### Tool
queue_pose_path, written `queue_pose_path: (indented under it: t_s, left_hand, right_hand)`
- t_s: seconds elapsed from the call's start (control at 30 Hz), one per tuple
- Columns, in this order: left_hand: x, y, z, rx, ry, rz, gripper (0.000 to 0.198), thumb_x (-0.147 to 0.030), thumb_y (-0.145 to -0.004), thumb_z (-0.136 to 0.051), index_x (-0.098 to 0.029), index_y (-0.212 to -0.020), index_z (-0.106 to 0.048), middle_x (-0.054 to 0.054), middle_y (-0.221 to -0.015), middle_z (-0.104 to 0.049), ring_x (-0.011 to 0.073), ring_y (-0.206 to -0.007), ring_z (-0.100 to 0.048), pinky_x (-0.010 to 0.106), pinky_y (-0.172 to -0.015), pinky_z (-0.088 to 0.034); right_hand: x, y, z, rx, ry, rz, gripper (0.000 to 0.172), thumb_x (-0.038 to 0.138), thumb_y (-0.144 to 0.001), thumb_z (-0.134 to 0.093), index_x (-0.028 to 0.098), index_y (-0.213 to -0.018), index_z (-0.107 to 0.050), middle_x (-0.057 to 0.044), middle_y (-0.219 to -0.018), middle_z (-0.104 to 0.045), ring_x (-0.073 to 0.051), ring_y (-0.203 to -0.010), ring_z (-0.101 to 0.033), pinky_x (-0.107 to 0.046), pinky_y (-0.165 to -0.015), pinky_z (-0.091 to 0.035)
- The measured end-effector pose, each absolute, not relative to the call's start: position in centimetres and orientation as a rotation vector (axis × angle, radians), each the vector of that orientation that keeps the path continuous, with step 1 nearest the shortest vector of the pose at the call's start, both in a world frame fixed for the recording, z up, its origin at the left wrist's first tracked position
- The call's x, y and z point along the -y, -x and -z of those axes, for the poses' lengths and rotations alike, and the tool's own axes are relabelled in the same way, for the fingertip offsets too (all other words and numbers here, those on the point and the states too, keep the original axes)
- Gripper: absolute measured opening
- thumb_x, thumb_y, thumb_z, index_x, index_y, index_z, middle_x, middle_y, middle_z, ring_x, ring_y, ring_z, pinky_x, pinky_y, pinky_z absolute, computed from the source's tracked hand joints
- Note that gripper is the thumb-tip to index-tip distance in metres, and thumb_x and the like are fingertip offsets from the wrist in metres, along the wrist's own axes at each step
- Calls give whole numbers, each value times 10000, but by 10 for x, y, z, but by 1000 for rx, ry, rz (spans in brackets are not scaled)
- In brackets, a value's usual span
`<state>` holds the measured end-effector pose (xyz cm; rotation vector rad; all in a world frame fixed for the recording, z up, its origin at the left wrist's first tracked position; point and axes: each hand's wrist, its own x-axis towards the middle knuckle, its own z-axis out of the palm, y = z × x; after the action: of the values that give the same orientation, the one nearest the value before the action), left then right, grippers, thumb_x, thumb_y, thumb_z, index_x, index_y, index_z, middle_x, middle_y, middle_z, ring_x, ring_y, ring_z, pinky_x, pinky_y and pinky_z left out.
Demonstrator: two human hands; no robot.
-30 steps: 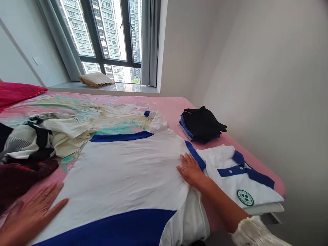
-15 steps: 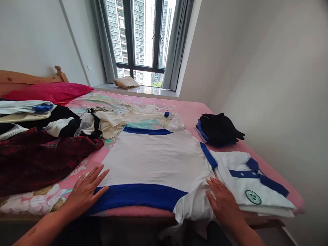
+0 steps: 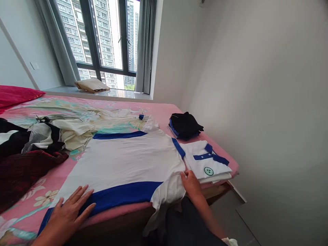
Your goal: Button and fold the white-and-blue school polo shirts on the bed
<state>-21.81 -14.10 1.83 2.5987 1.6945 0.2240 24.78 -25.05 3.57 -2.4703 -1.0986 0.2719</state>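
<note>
A white shirt with blue bands (image 3: 128, 160) lies spread on the pink bed, its near right part bunched and hanging over the bed's edge. My left hand (image 3: 70, 212) rests flat on the shirt's near left corner, over the blue band, fingers spread. At the shirt's right side, my right hand (image 3: 191, 182) pinches the white fabric between thumb and fingers. Just beyond that hand sits a folded white polo shirt (image 3: 194, 155) with blue collar parts and a round green badge.
A stack of dark folded clothes (image 3: 186, 125) sits behind the polo. Loose clothes (image 3: 48, 136) are heaped at the left, near a red pillow (image 3: 17, 95). A beige bundle (image 3: 91, 85) lies on the windowsill.
The view has turned to the right. My right hand, open before, has closed on the shirt's right side. My left hand still lies spread on the shirt, now farther over it.
</note>
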Motion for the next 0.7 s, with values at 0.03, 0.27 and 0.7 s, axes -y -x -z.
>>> queue_pose_path:
  t_s: [0.03, 0.27, 0.7]
  left_hand:
    - [140, 204, -19, -1661, -2627, -214, 529, -486, -867, -331, -311, -1339, -494, 22, -1484, -373, 273, -1391, -276, 545, -1108, -219]
    - [137, 140, -17, -1673, -2693, -84, 585, -498, -866, -331, -289, -1410, -377, 29, -1528, -262, 254, -1415, -215, 549, -1120, -125]
    - [147, 154, -19, -1584, -2712, -49, 617, -569, -862, -331, -321, -1427, -314, 5, -1539, -203, 239, -1419, -199, 510, -1143, -84]
  right_hand:
    - [246, -248, -36, 1057, 2474, -262, 468, 469, -911, -335, 126, -1152, -542, -150, -1114, -644, -270, -1011, -622, -336, -809, -453]
    - [242, -258, -30, 1033, 2522, -285, 404, 388, -918, -328, 137, -1065, -609, -154, -1020, -677, -275, -980, -632, -333, -794, -442]
    - [229, -225, -77, 1877, 1960, -194, 481, 388, -945, -273, 187, -1342, -456, -71, -1394, -465, -189, -1305, -391, -331, -1075, -309]
